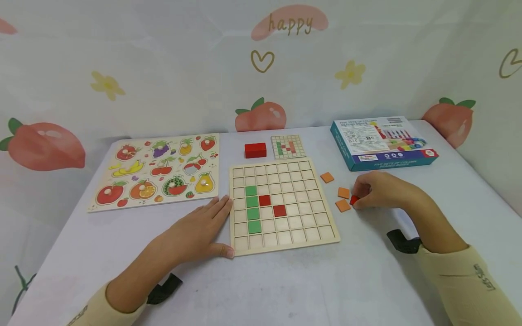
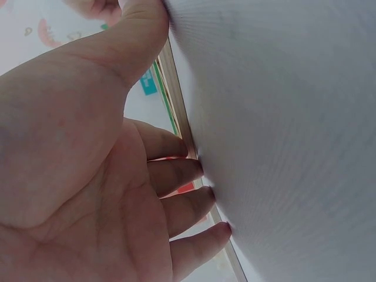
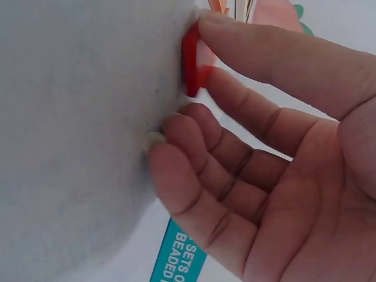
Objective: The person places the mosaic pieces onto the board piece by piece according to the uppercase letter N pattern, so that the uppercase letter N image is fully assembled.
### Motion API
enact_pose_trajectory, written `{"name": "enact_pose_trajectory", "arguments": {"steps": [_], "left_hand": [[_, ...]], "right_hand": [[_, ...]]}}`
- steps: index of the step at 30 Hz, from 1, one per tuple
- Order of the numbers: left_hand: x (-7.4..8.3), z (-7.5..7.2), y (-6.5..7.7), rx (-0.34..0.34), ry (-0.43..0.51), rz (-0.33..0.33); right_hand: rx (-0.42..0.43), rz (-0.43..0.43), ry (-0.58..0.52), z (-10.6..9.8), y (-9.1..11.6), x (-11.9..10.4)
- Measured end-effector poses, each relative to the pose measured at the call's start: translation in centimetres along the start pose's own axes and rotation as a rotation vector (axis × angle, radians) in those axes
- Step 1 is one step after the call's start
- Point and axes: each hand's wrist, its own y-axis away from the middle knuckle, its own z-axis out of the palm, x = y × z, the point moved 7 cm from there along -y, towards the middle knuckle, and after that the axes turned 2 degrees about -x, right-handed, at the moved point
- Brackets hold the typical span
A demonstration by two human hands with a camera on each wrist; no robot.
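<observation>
A wooden grid board [image 1: 285, 248] lies mid-table, with several green tiles [image 1: 253, 213] in one column and two red tiles [image 1: 279, 210] in its cells. My left hand [image 1: 200, 231] rests along the board's left edge, fingers straight; in the left wrist view the fingertips [image 2: 202, 197] meet that edge. At the right, my right hand [image 1: 383, 190] pinches a red tile [image 3: 191, 61] between thumb and index finger, close over the table. Several orange tiles [image 1: 343, 205] lie just left of that hand.
Behind the board are a red block [image 1: 255, 151] and a small pattern card [image 1: 288, 147]. A fruit puzzle board [image 1: 155, 174] lies at the left. A teal-edged box [image 1: 383, 142] sits at the back right, before a printed cloth backdrop [image 1: 183, 68].
</observation>
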Motion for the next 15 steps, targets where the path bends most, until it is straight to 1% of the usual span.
{"name": "enact_pose_trajectory", "arguments": {"steps": [5, 11, 15], "left_hand": [[-0.01, 0.03, 0.13, 0.006, 0.002, 0.001], [-0.03, 0.08, 0.01, -0.015, 0.013, -0.016], [-0.01, 0.06, -0.04, -0.015, 0.016, -0.019]], "right_hand": [[0.019, -0.006, -0.018, -0.07, -0.11, -0.23], [0.031, -0.029, -0.049, -0.24, -0.02, -0.24], [0.053, -0.03, -0.069, -0.5, 0.07, -0.07]]}}
